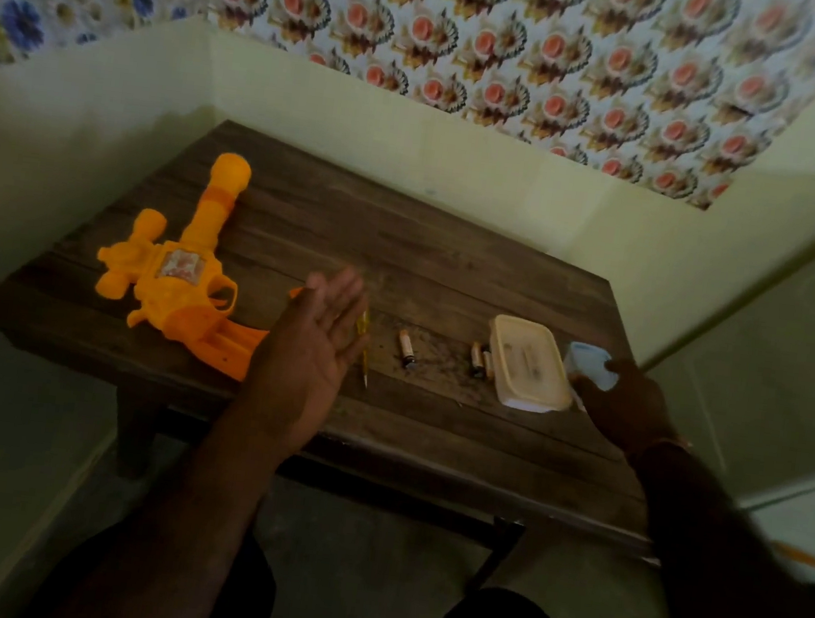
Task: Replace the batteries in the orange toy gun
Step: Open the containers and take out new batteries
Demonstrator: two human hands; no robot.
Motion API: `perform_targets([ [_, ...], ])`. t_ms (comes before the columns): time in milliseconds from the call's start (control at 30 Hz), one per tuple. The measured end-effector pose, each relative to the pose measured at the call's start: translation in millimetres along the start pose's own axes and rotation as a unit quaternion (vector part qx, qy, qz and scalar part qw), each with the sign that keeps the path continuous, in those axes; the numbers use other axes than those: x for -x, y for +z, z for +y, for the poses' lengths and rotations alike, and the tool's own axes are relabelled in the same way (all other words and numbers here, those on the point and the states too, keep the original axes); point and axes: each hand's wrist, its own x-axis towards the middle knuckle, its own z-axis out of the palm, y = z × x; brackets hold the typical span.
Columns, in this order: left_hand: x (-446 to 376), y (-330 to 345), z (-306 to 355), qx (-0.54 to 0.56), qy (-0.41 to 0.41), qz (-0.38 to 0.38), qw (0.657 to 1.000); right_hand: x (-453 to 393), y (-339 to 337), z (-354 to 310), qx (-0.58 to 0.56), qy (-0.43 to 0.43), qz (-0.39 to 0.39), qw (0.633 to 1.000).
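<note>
A: What surface, what room?
B: A dark wooden counter (452, 263) in a corner with floral wallpaper (530, 41).
A: The toy?
B: The orange toy gun (178, 275) lies left of the left hand's (311, 348) open grip; the right hand (625, 402) clasps a pale blue object (586, 364).

One orange toy gun (178, 275), one screwdriver (363, 354), one lidded container (530, 362), and three batteries: one (406, 348) alone, two (480, 361) at the container's nine o'clock.

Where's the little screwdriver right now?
The screwdriver lies mid-table, partly behind the open left hand, with a lone battery just to its right.
</note>
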Motion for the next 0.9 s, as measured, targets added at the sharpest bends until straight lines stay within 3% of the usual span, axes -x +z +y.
perform_targets([
  [233, -3, -7, -3, 0.039, -0.028, 0.010, 0.999, -1, 5, -1, 0.002, 0.007, 0.026, 1.000],
  [333, -2, -7, -2, 0.050, -0.039, 0.030, 0.998, 12, -13, -17, -0.010, -0.014, 0.121, 0.993],
  [400, -2, -5, -1, 0.034, -0.046, 0.040, 0.998, 36, -32, -43, -0.096, -0.041, 0.198, 0.975],
  [433, -1, -2, -1, 0.027, -0.051, 0.042, 0.997, 55, -39, -62, -0.161, -0.059, 0.191, 0.966],
  [500, 2, 7, -2, 0.034, -0.065, 0.050, 0.996, 106, -39, -104, -0.266, -0.118, 0.092, 0.952],
  [567, 9, 14, -4, 0.054, -0.094, 0.054, 0.993, 156, -24, -141, -0.288, -0.171, 0.011, 0.942],
  [700, 21, 14, -8, 0.059, -0.173, 0.102, 0.978, 206, 12, -175, -0.284, -0.230, 0.019, 0.931],
  [800, 21, 11, -6, 0.073, -0.167, 0.132, 0.974, 211, 19, -181, -0.259, -0.229, 0.013, 0.938],
  [900, 24, 13, -8, 0.057, -0.128, 0.108, 0.984, 214, 16, -188, -0.263, -0.219, -0.014, 0.940],
])
